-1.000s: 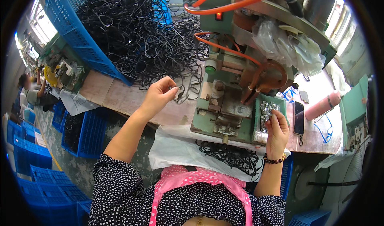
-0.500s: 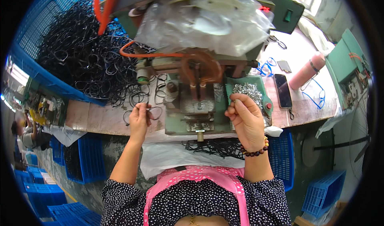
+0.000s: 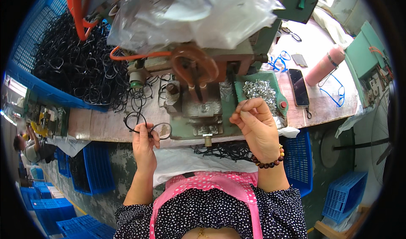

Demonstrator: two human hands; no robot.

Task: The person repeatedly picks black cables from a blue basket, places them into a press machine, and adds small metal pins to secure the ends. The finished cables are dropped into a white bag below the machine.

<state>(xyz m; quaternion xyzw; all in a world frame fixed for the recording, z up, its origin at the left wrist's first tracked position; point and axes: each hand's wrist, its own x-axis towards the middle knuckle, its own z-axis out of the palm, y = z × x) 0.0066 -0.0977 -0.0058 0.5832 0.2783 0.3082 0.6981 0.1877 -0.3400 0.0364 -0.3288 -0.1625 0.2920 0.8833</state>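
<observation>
A black eyeglass frame (image 3: 170, 131) with two round rims is pinched in my left hand (image 3: 144, 143), in front of the bench at the left of the machine. My right hand (image 3: 257, 127) is raised at the near edge of the green tray (image 3: 274, 79), thumb and fingertips pressed together. Whatever they hold is too small to make out. Many small shiny metal parts (image 3: 259, 91) lie in that tray. Between my hands stands the green bench machine (image 3: 203, 112), with a metal block and two copper-coloured tips above it.
A blue crate (image 3: 46, 80) heaped with black frames (image 3: 80, 57) stands at the left. Plastic sheeting (image 3: 190, 19) and an orange hose (image 3: 139, 55) hang over the machine. At the right lie a phone (image 3: 299, 88), a pink bottle (image 3: 325, 65) and blue frames (image 3: 338, 96).
My left hand has shifted slightly down and turned, so the eyeglass frame shows more fully. My right hand has moved slightly left, still pinched. The view has shifted, moving the machine leftward.
</observation>
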